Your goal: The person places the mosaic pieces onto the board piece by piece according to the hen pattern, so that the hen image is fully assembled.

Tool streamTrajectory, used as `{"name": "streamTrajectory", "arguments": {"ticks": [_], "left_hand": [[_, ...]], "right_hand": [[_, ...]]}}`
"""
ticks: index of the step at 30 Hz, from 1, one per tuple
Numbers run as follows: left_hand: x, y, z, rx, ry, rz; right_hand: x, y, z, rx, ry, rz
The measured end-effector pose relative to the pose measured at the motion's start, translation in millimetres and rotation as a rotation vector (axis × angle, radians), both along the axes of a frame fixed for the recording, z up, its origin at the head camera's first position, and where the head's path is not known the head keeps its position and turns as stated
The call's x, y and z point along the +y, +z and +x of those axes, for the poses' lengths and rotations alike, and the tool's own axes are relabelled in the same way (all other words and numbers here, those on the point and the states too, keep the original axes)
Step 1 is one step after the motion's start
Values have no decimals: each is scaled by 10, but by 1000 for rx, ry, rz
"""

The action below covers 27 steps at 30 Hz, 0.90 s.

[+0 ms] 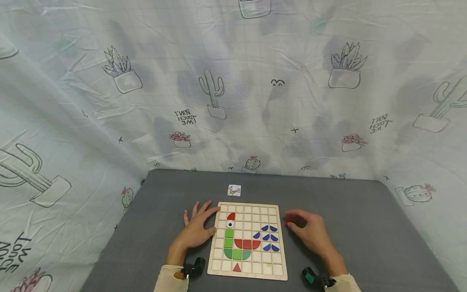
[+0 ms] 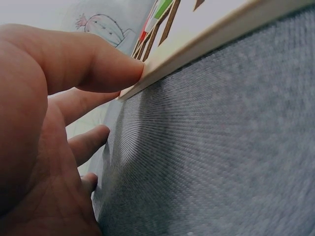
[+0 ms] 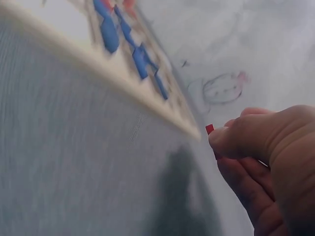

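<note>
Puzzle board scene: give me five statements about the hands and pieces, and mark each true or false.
1. The left hand touches the left edge of the wooden board. True.
2. The right hand pinches a blue piece. False: it pinches a small red piece.
3. The blue pieces sit on the board's right side. True.
4. The small card lies on the board. False: it lies on the grey mat beyond the board.
5. The red triangle is in the top row. False: bottom row.

Right hand's fingers hide most of the red piece
</note>
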State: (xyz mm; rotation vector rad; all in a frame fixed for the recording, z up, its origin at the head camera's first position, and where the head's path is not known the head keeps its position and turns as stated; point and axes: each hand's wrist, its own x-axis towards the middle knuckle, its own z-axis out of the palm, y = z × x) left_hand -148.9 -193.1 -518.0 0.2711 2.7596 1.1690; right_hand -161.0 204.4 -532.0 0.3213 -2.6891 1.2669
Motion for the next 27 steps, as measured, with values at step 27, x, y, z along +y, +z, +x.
{"name": "streamTrajectory", "arguments": {"ticks": [27], "left_hand": [[31, 41, 26, 22, 18, -8]], "right_hand": [[-1204, 220, 54, -37, 249, -234]]}}
